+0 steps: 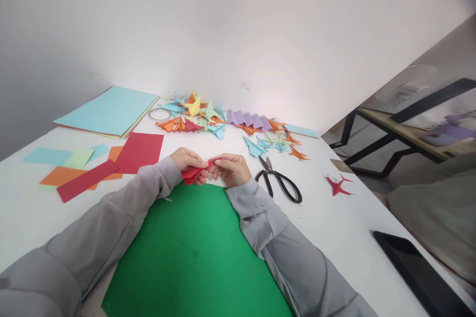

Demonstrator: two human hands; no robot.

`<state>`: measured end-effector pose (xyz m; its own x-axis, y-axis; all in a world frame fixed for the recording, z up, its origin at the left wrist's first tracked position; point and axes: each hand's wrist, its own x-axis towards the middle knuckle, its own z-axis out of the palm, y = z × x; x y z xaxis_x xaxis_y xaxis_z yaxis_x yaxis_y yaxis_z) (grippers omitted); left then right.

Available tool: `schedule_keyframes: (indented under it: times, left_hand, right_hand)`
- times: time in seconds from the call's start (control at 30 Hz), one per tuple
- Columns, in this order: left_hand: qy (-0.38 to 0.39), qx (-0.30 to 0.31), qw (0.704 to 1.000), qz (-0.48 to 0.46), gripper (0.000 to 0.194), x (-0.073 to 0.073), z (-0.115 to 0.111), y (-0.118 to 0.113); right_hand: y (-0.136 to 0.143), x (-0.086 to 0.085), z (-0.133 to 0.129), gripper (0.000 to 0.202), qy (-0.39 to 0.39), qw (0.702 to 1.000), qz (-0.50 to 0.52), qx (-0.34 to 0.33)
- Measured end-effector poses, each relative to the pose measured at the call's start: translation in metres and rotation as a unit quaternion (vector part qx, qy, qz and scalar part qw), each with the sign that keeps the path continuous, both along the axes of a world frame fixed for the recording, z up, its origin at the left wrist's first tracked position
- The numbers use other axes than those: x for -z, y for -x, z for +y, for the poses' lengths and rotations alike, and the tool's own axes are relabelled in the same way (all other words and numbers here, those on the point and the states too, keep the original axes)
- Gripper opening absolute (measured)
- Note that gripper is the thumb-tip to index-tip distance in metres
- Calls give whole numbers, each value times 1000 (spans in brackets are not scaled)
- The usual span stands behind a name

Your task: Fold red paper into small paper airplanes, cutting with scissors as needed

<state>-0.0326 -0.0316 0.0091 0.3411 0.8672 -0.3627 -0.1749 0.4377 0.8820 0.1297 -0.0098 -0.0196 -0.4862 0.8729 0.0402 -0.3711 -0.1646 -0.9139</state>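
A small folded piece of red paper (192, 174) is held between my two hands, above the far edge of a green sheet (197, 252). My left hand (188, 162) pinches its left part, with the folded layers hanging below the fingers. On the right end, my right hand (231, 168) grips the paper between thumb and fingers. Black-handled scissors (277, 175) lie just right of my right hand, blades pointing away. Farther right rests a folded red paper figure (337, 185).
Many folded paper figures (193, 105) lie along the wall. Coloured sheets (107, 109) are stacked at the back left, with loose cut pieces (139, 153) nearer. A black tablet-like object (412, 262) lies at the right edge, beyond it a wooden-topped frame (401, 131).
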Motion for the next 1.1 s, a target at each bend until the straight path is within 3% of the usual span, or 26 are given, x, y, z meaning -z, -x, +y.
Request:
schedule_keyframes:
  times: [0.2, 0.4, 0.93, 1.1]
  left_hand:
    - [1, -17, 1000, -2, 21, -1, 0, -1]
    - [12, -37, 999, 7, 18, -1, -1, -2]
    - [7, -41, 999, 13, 23, -2, -1, -2]
    - [-42, -76, 996, 6, 28, 2, -2, -5]
  right_hand:
    - [-2, -1, 1, 18, 22, 1000, 5, -18]
    - [-2, 1, 1, 17, -4, 1000, 18, 10]
    - [-1, 0, 1, 14, 15, 1000, 14, 3]
    - [0, 0, 0, 23, 19, 1000, 7, 14]
